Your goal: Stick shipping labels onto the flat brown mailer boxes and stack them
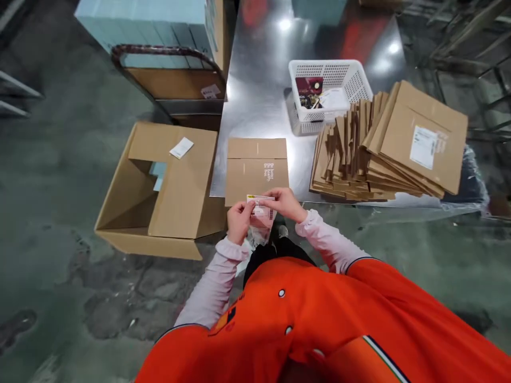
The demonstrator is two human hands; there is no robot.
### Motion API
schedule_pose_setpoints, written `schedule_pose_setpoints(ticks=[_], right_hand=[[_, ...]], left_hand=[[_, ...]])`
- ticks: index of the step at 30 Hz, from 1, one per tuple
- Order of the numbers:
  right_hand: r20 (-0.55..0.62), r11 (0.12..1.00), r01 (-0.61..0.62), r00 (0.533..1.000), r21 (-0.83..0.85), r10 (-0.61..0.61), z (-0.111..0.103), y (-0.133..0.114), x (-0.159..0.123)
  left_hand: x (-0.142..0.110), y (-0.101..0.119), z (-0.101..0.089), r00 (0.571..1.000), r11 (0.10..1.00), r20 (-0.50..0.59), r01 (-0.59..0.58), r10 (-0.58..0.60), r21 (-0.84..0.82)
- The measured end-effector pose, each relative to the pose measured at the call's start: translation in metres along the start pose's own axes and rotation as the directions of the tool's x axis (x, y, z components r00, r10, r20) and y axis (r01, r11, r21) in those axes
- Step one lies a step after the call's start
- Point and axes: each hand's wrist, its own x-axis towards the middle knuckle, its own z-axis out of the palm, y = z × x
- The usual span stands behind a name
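Close to my body, at the table's front edge, both hands are closed on the top of a small clear plastic bag (262, 217) with a pinkish printed label and a yellow strip. My left hand (238, 221) pinches its left side, and my right hand (286, 205) grips the upper right. The bag's lower part hangs below the fingers; its contents cannot be made out. Just beyond my hands, a folded flat cardboard box (249, 178) with white print lies on the metal table (261, 101).
A pile of flattened cardboard boxes (423, 133) leans at the right. Behind it stands a white basket (331, 64) holding cards and papers. An open carton (179, 191) sits left of the table, before a cart (167, 50) beside stacked pale blue boxes (147, 13).
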Motion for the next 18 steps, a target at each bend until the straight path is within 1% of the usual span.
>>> schedule_pose_setpoints(ticks=[1, 3, 4, 5, 6, 8, 9, 11, 12, 14, 16, 18], right_hand=[[0.024, 1.0, -0.007, 1.0, -0.016, 0.007, 0.0, 0.0, 0.004], [0.042, 1.0, -0.021, 0.999, 0.003, 0.021, 0.004, 0.002, 0.011], [0.036, 0.999, -0.031, 0.999, 0.023, 0.03, 0.007, 0.004, 0.014], [0.036, 0.998, -0.047, 0.998, 0.038, 0.046, 0.01, 0.007, 0.018], [0.046, 0.996, -0.074, 0.996, 0.047, 0.071, 0.011, 0.011, 0.023], [0.118, 0.986, -0.156, 0.982, 0.057, 0.149, 0.012, 0.015, 0.035], [0.173, 0.978, -0.203, 0.966, 0.049, 0.192, 0.011, 0.017, 0.041], [0.27, 0.965, -0.263, 0.928, -0.013, 0.256, 0.01, 0.018, 0.053], [0.29, 0.962, -0.268, 0.918, -0.05, 0.27, 0.009, 0.019, 0.056], [0.277, 0.964, -0.249, 0.923, -0.095, 0.266, 0.011, 0.02, 0.06], [0.228, 0.967, -0.246, 0.94, -0.064, 0.254, 0.016, 0.023, 0.059], [0.21, 0.966, -0.259, 0.944, -0.007, 0.254, 0.02, 0.028, 0.059]], left_hand=[[-0.001, -0.005, 0.003, 0.998, 1.0, -0.069, -0.004, 0.005, 0.005], [0.0, -0.015, 0.009, 0.979, 1.0, -0.202, -0.016, 0.019, 0.014], [0.001, -0.021, 0.011, 0.971, 1.0, -0.239, -0.019, 0.02, 0.008], [0.003, -0.026, 0.013, 0.969, 1.0, -0.245, -0.017, 0.014, -0.009], [0.007, -0.031, 0.013, 0.975, 0.999, -0.222, -0.011, 0.004, -0.03], [0.013, -0.041, 0.01, 0.989, 0.998, -0.147, 0.007, -0.016, -0.062], [0.016, -0.045, 0.008, 0.992, 0.998, -0.122, 0.014, -0.021, -0.063], [0.021, -0.052, 0.004, 0.992, 0.999, -0.125, 0.016, -0.022, -0.049], [0.022, -0.054, 0.003, 0.99, 0.999, -0.14, 0.016, -0.022, -0.047], [0.025, -0.057, 0.001, 0.986, 0.998, -0.165, 0.028, -0.038, -0.063], [0.028, -0.06, 0.0, 0.982, 0.993, -0.175, 0.058, -0.075, -0.101], [0.031, -0.064, -0.002, 0.983, 0.981, -0.126, 0.114, -0.134, -0.159]])
